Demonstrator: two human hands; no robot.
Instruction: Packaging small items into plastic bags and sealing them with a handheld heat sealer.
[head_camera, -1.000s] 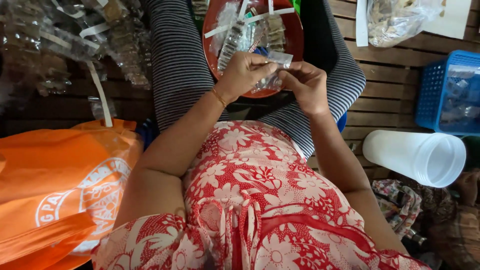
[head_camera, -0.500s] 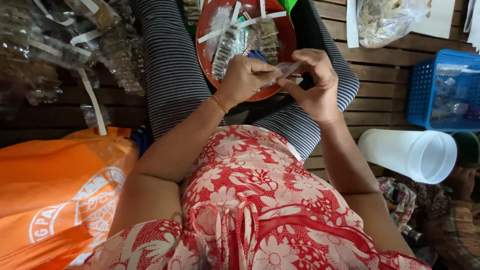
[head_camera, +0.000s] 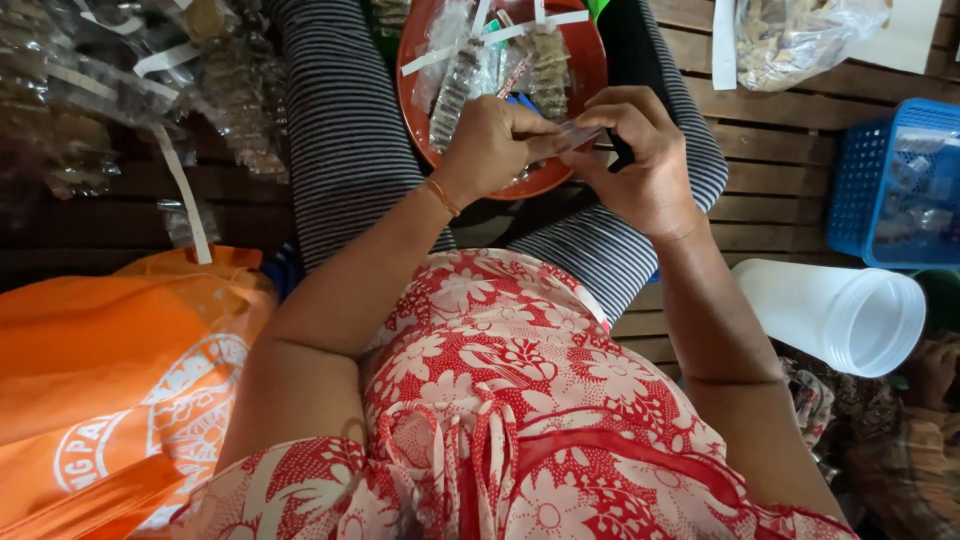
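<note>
Red-brown plastic forms the round tray (head_camera: 592, 75) resting on the striped lap, and everything is placed from it. Just above its near rim a small clear packet (head_camera: 572, 136) is pinched between both hands: the left hand (head_camera: 490, 150) is closed around one end, thumb pressed to forefinger, while the right hand (head_camera: 645, 155) is curled over the other end, fingertips tight on the film. Inside the tray, filled packets with white strips (head_camera: 520, 28) are piled (their contents cannot be made out). Left of the tray more clear bags (head_camera: 120, 90) are heaped; right of it a blue basket (head_camera: 900, 190) and a white tub (head_camera: 840, 315) are seen. A slack pinch could probably let the slippery film slide free, and the contents might be spilled over the tray
</note>
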